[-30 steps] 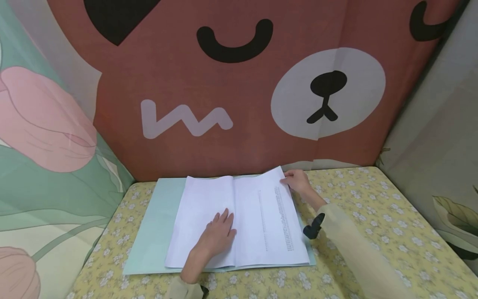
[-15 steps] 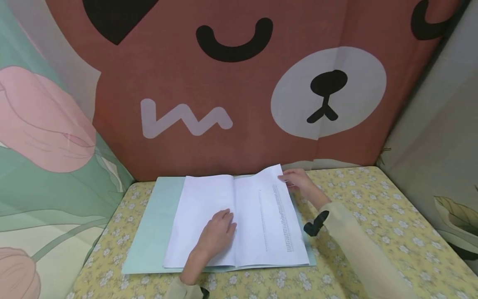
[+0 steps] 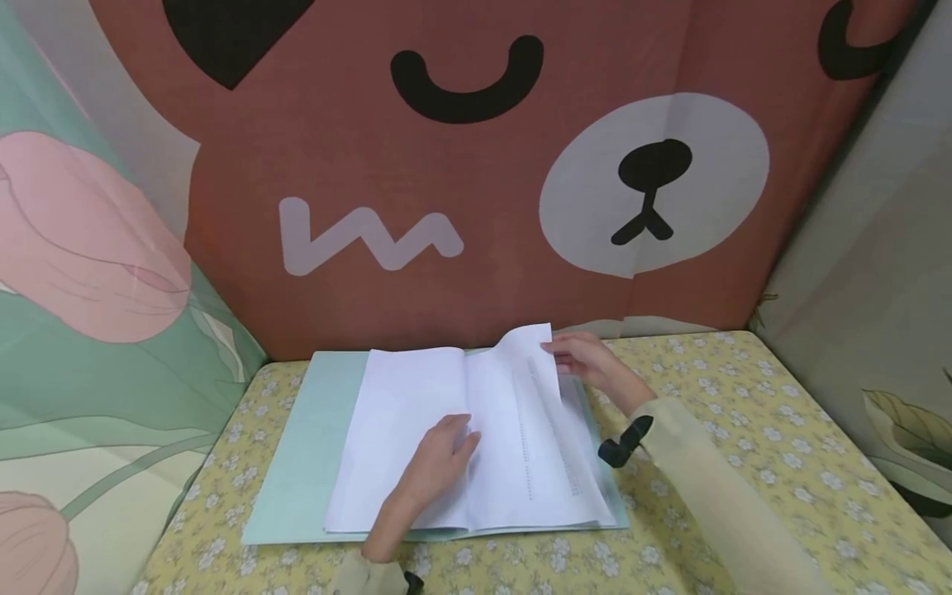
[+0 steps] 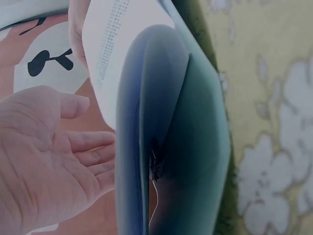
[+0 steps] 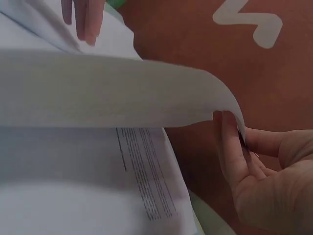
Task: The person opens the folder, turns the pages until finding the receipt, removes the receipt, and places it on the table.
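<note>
Open sheets of white paper lie in a pale green folder (image 3: pixel 293 454). The right-hand page (image 3: pixel 513 413), printed with columns of small text, curls up at its far outer corner. My right hand (image 3: pixel 591 364) pinches that corner between thumb and fingers, as the right wrist view also shows, where the lifted page (image 5: pixel 107 93) bends over a further printed sheet (image 5: pixel 142 181). My left hand (image 3: pixel 439 454) rests near the centre fold on the blank left-hand page (image 3: pixel 402 388), its fingers extended. In the left wrist view the left hand (image 4: pixel 54 156) has its palm toward the camera.
The table is covered by a yellow floral cloth (image 3: pixel 729 430). Behind it hangs a brown fabric backdrop (image 3: pixel 491 289) with a cartoon bear face. Printed cloth walls (image 3: pixel 885 273) close in the sides. A dark strap (image 3: pixel 625 442) sits at the right wrist.
The right hand has moved slightly left, lifting and curling the page's corner over so the sheet beneath shows. The left hand has shifted a little right toward the fold, its thumb spreading.
</note>
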### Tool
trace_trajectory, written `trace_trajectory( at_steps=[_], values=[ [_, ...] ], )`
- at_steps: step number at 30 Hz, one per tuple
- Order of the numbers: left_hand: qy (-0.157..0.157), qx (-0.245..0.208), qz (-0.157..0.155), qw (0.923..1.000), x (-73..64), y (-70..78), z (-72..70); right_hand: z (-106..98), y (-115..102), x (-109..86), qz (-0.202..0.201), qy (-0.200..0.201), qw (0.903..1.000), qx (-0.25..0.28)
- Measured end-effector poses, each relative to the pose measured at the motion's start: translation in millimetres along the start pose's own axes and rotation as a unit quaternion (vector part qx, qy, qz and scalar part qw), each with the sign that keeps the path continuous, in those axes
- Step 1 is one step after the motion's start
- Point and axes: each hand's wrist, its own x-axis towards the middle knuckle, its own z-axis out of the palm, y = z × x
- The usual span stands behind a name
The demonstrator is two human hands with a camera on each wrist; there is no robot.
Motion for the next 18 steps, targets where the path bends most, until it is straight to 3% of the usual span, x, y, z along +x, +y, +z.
trace_trajectory(
  at_steps=[7,10,13,18],
  values=[
    [-0.006,-0.081,-0.029,0.9962,0.4,1.6,-7.6,13,-8,-1.6,0.013,-0.008,0.9996,0.025],
    [-0.024,-0.130,-0.064,0.9891,0.9,2.9,-12.4,19,-11,-2.8,0.017,-0.009,0.9987,0.047],
    [-0.034,-0.205,-0.100,0.9730,1.7,5.2,-18.1,24,-14,-4.8,0.019,-0.011,0.9974,0.069],
    [-0.050,-0.332,-0.126,0.9336,3.7,8.0,-27.2,33,-18,-10.2,0.019,-0.029,0.9941,0.103]
  ],
)
